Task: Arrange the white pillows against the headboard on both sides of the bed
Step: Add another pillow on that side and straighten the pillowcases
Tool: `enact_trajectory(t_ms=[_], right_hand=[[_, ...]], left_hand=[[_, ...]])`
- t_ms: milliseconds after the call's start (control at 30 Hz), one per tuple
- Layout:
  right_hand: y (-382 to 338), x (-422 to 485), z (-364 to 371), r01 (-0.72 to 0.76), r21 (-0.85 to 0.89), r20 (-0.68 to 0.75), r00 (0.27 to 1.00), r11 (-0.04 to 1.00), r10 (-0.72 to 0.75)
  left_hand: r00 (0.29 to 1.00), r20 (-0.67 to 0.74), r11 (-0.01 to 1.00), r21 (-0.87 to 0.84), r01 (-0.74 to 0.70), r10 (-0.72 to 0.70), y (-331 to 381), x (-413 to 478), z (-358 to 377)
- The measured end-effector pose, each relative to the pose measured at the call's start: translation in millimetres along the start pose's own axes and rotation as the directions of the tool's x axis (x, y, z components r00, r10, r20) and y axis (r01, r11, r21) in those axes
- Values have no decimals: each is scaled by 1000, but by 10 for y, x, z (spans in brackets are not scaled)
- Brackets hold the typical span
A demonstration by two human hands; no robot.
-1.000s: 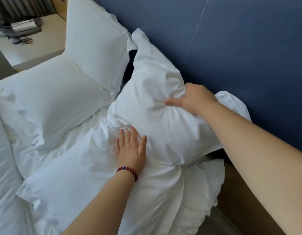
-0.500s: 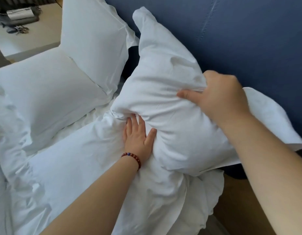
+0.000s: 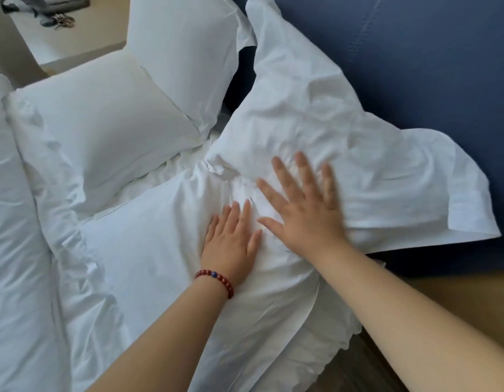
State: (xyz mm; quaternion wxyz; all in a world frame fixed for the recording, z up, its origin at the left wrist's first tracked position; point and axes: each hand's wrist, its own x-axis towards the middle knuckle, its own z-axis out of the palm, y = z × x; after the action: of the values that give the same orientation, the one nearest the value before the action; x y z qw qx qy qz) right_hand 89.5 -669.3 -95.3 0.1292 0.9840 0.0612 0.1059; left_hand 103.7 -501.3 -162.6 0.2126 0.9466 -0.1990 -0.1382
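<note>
Head view.

Right hand (image 3: 304,205): palm down, fingers straight and spread, laid on the lower edge of the near upright pillow (image 3: 344,123); grasps nothing. Outline slightly blurred. Forearm enters from the lower right.

Left hand (image 3: 231,241): palm down, fingers straight and close together, pressing flat on the near flat pillow (image 3: 160,250); grasps nothing. Beaded bracelet (image 3: 216,278) at the wrist, dark red beads with one blue. Thumbs of the two hands lie just beside each other.

Near upright pillow: white woven cotton, heavily creased, wide flat flange; leans on the headboard (image 3: 414,66), lower edge resting on the near flat pillow. Headboard: blue, padded, smooth, with a stitched seam.

Far side: far upright pillow (image 3: 183,52), smooth, against the headboard; far flat pillow (image 3: 103,117) in front of it, touching. White duvet (image 3: 13,222), rumpled, at left.

Beige nightstand (image 3: 84,32) top left, keys (image 3: 62,21) on it.
</note>
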Motion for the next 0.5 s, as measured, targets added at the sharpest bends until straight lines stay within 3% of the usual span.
enact_trajectory(t_ms=[67, 167, 367, 500], right_hand=[[-40, -46, 255, -2, -63, 112, 994, 998, 9], [-177, 26, 379, -92, -37, 158, 983, 995, 97], [-837, -506, 538, -200, 245, 307, 944, 949, 120], [-1098, -661, 473, -331, 383, 420, 894, 863, 157]], left_hand=[[1000, 4, 995, 99, 16, -17, -35, -97, 28], [999, 10, 979, 198, 43, -46, -120, -182, 11], [999, -26, 958, 282, 40, -33, -510, -710, -56], [998, -33, 972, 228, 56, -50, -789, -1130, -12]])
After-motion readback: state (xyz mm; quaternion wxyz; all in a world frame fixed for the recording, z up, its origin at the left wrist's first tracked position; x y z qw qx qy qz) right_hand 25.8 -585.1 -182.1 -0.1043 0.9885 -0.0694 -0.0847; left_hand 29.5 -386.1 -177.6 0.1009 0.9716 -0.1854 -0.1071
